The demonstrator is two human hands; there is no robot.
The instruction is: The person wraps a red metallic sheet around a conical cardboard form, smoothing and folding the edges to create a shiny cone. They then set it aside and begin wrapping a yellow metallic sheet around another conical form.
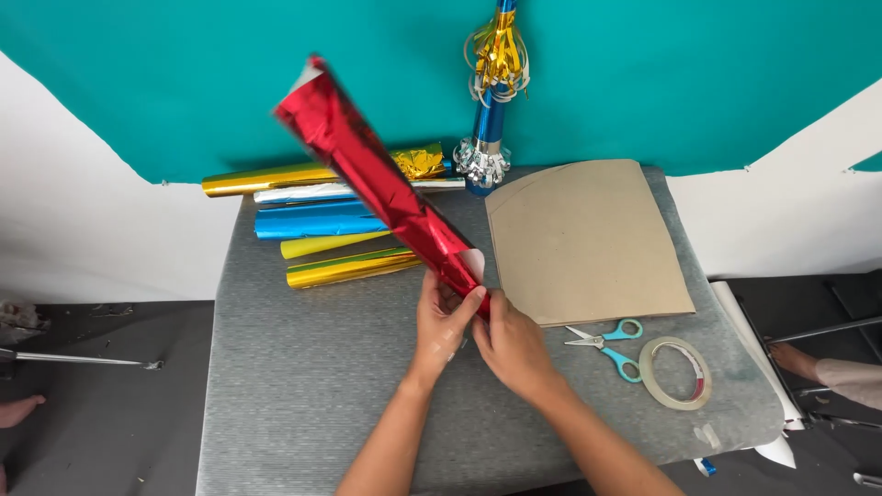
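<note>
Red foil tube [381, 179] slants up and left from our hands. We grip its near end, left hand [441, 323] and right hand [511, 342] touching, above the grey bench [303, 386].

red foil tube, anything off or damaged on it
The red foil tube is creased and crinkled along its length, and pale lining shows at both ends. The left hand and right hand pinch its near end. Otherwise nothing stands out; the other foil rolls lie tidy.
</note>
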